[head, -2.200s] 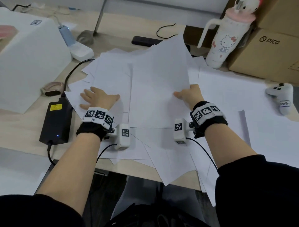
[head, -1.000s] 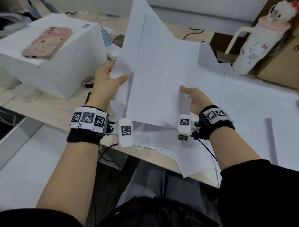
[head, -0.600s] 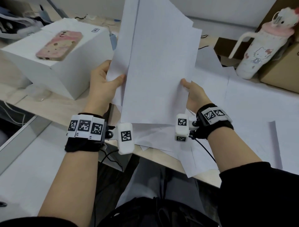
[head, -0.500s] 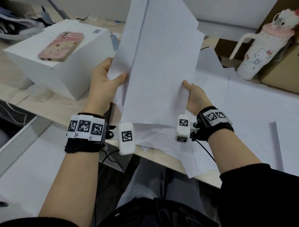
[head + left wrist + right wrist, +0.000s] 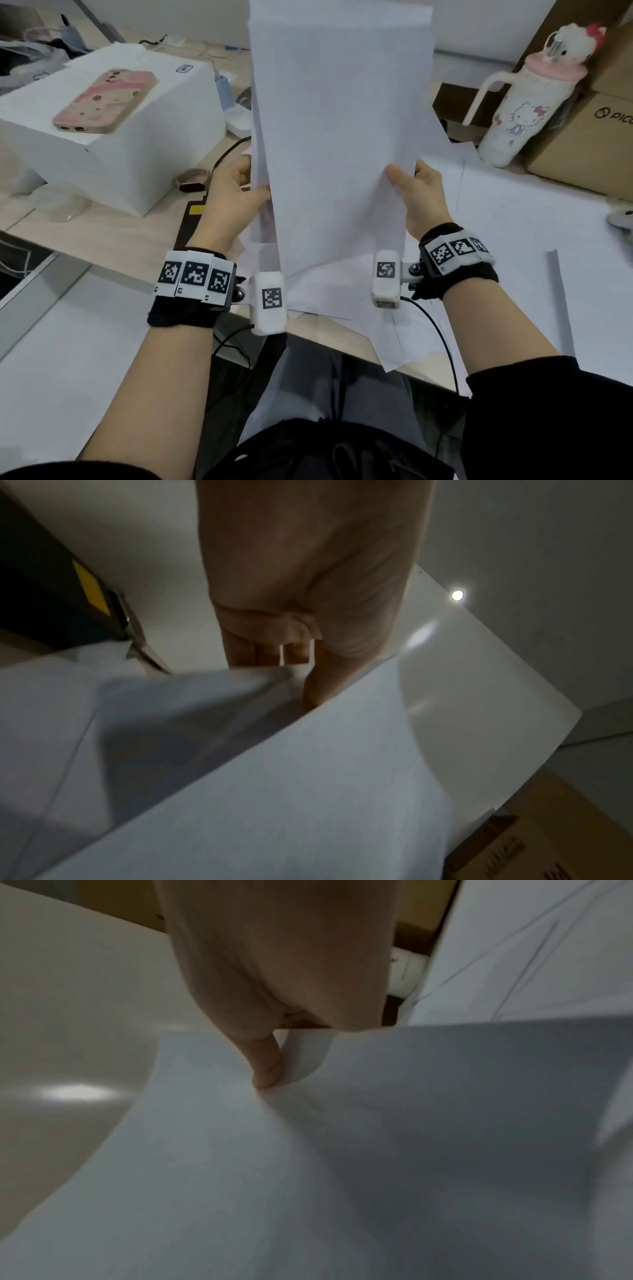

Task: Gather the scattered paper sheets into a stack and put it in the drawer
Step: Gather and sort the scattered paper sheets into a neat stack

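Note:
I hold a bundle of white paper sheets (image 5: 339,130) upright above the desk edge. My left hand (image 5: 236,195) grips its left edge, thumb in front and fingers behind. My right hand (image 5: 414,192) pinches its right edge the same way. In the left wrist view the left hand (image 5: 308,647) has its thumb on the sheets (image 5: 274,791). The right wrist view shows the right hand (image 5: 270,1053) with its thumb pressed on the paper (image 5: 308,1177). More loose sheets (image 5: 513,246) lie spread on the desk. No drawer is in view.
A white box (image 5: 137,150) carrying a pink phone (image 5: 106,101) stands at the left. A black power brick (image 5: 191,219) lies beside my left hand. At the back right are a white cat-print bottle (image 5: 520,113) and cardboard boxes (image 5: 589,140).
Both hands lifted the gathered sheets off the desk, raised them upright and squared them into a narrower bundle. My hands have come closer together.

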